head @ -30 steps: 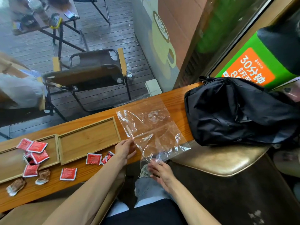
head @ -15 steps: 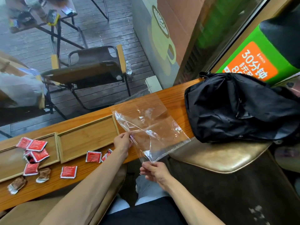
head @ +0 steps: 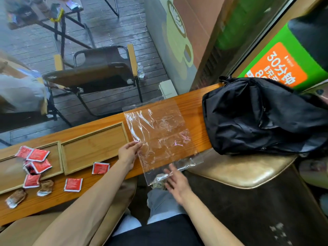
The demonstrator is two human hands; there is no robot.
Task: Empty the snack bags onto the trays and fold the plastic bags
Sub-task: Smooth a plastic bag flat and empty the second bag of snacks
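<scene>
A clear plastic bag lies spread flat on the wooden counter, its near end hanging over the front edge. My left hand pinches the bag's left edge. My right hand hovers just below the overhanging end, fingers apart, holding nothing. Left of the bag sit two shallow wooden trays: an empty one and a far-left one with several red snack packets. More red packets and two brown packets lie loose on the counter.
A black backpack fills the counter's right end, close to the bag. A tan cushioned stool stands below it. Beyond the window are a folding chair and a water bottle on decking.
The bag was lifted and crumpled between both hands; now it is laid out flat on the counter. My right hand has let go of its lower end and opened.
</scene>
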